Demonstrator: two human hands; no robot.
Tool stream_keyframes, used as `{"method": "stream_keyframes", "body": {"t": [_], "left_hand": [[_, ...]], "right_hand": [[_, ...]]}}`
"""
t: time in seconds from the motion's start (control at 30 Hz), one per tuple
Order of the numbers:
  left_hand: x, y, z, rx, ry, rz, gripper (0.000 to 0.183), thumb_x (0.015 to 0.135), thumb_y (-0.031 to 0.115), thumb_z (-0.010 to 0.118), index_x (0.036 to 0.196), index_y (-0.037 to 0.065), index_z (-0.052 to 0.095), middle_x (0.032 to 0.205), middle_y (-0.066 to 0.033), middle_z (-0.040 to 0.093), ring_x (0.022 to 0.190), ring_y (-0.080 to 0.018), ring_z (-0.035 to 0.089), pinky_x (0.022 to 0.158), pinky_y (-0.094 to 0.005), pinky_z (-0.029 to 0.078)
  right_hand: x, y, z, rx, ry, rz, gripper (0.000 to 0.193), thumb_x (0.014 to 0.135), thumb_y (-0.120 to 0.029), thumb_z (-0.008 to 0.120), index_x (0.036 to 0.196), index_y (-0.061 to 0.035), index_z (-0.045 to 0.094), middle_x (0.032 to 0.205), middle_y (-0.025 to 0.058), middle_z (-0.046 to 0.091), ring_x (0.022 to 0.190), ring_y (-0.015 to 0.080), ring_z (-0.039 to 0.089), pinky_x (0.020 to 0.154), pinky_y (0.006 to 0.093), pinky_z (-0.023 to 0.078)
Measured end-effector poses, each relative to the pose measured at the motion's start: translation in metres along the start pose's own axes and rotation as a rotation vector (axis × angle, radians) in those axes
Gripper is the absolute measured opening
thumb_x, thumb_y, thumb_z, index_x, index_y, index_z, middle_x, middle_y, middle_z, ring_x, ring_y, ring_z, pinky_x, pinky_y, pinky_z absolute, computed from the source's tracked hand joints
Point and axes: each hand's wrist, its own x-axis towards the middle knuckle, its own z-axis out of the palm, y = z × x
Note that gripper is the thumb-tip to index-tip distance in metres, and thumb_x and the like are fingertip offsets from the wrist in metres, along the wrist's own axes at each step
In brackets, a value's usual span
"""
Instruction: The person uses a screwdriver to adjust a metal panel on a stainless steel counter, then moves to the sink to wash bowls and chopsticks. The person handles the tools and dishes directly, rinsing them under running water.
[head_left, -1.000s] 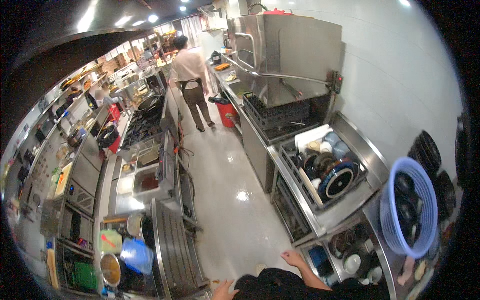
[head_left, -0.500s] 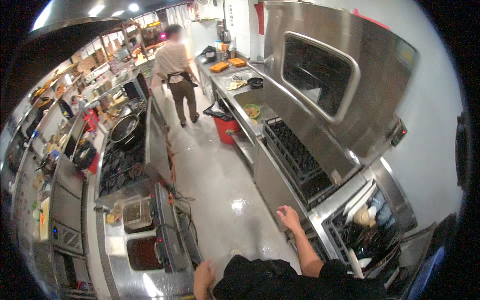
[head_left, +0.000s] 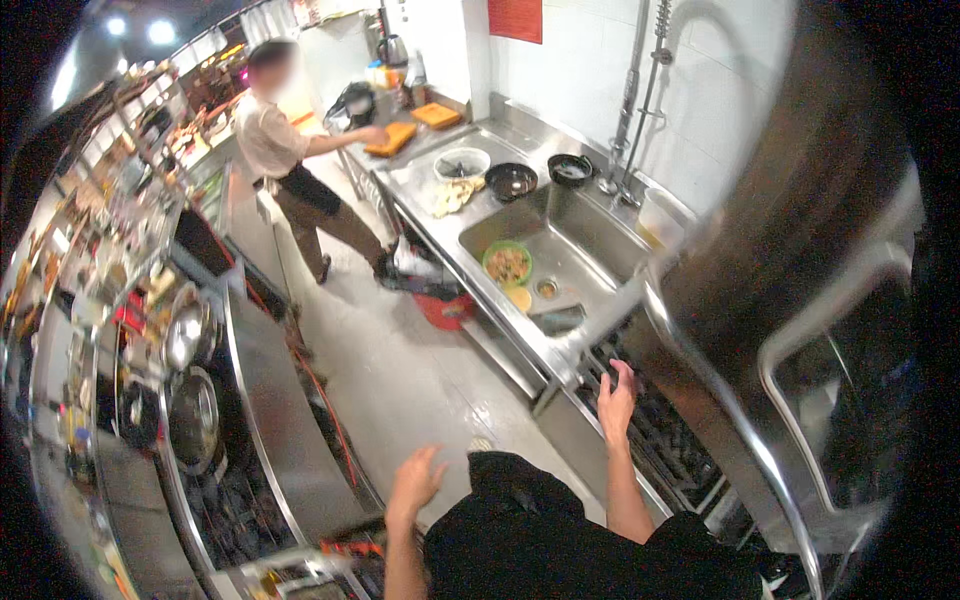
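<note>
My right hand (head_left: 615, 400) is raised with fingers apart over the black dish rack (head_left: 650, 430) at the mouth of the steel dishwasher (head_left: 790, 300); it holds nothing. Empty as well, my left hand (head_left: 415, 480) hangs open over the floor, near the edge of the stove counter (head_left: 270, 420). Just beyond the rack lies a steel sink (head_left: 580, 250) with a green bowl of scraps (head_left: 507, 265) and a small yellow dish (head_left: 519, 298) in it.
A person (head_left: 290, 170) stands further up the aisle, reaching to an orange board (head_left: 390, 138) on the counter. Black bowls (head_left: 511, 181) and a white bowl (head_left: 461, 164) sit beside the sink. A red bin (head_left: 443, 305) stands on the floor. Pans (head_left: 190, 415) rest on the left stove.
The view has swung from the dishwasher's far side toward the sink. My right hand has risen to the dish rack and my left hand has lifted off the stove counter's edge.
</note>
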Motion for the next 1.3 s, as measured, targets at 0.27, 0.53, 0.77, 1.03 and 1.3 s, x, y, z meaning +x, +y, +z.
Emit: {"method": "stream_keyframes", "body": {"t": [0.27, 0.53, 0.77, 1.03, 1.3], "left_hand": [[0.308, -0.044, -0.060, -0.235, 0.031, 0.206, 0.045, 0.091, 0.023, 0.070, 0.132, 0.005, 0.061, 0.126, -0.0234, 0.065, 0.119, -0.0410, 0.060, 0.102, -0.0465, 0.047], [0.661, -0.089, -0.074, -0.062, 0.170, 0.339, 0.062, 0.084, 0.021, 0.076, 0.136, -0.001, 0.051, 0.125, -0.0306, 0.059, 0.120, -0.0478, 0.052, 0.104, -0.0530, 0.039], [0.808, -0.072, -0.068, 0.191, 0.138, 0.364, 0.091, 0.079, 0.032, 0.082, 0.152, 0.004, 0.035, 0.146, -0.0379, 0.039, 0.130, -0.0555, 0.040, 0.112, -0.0555, 0.034], [0.818, -0.076, -0.050, 0.170, 0.132, 0.319, 0.061, 0.081, 0.021, 0.080, 0.134, 0.002, 0.055, 0.141, -0.0320, 0.045, 0.126, -0.0488, 0.047, 0.105, -0.0504, 0.042], [0.821, -0.071, -0.066, -0.007, 0.153, 0.338, 0.049, 0.081, 0.016, 0.078, 0.120, -0.002, 0.054, 0.126, -0.0263, 0.054, 0.113, -0.0458, 0.055, 0.095, -0.0491, 0.048]], "right_hand": [[0.163, -0.067, 0.148, -0.013, 0.065, 0.084, 0.044, 0.091, -0.016, 0.068, 0.132, -0.0033, 0.056, 0.135, 0.0193, 0.056, 0.129, 0.0366, 0.051, 0.109, 0.0454, 0.040], [0.281, -0.009, 0.207, -0.070, 0.244, 0.460, 0.034, 0.095, -0.017, 0.063, 0.128, -0.0083, 0.062, 0.129, 0.0174, 0.063, 0.124, 0.0337, 0.059, 0.102, 0.0413, 0.048], [0.421, -0.011, 0.299, -0.448, 0.010, 0.201, 0.040, 0.089, -0.020, 0.068, 0.125, -0.0020, 0.061, 0.134, 0.0223, 0.059, 0.130, 0.0394, 0.051, 0.109, 0.0485, 0.043], [0.641, 0.091, 0.293, -1.219, 0.283, 0.409, 0.039, 0.096, -0.016, 0.050, 0.126, 0.0070, 0.061, 0.141, 0.0223, 0.055, 0.138, 0.0408, 0.044, 0.100, 0.0549, 0.047], [0.643, 0.130, 0.282, -1.738, 0.049, 0.419, 0.031, 0.095, -0.026, 0.054, 0.112, -0.0100, 0.074, 0.110, 0.0086, 0.067, 0.098, 0.0310, 0.057, 0.076, 0.0496, 0.045]]}}
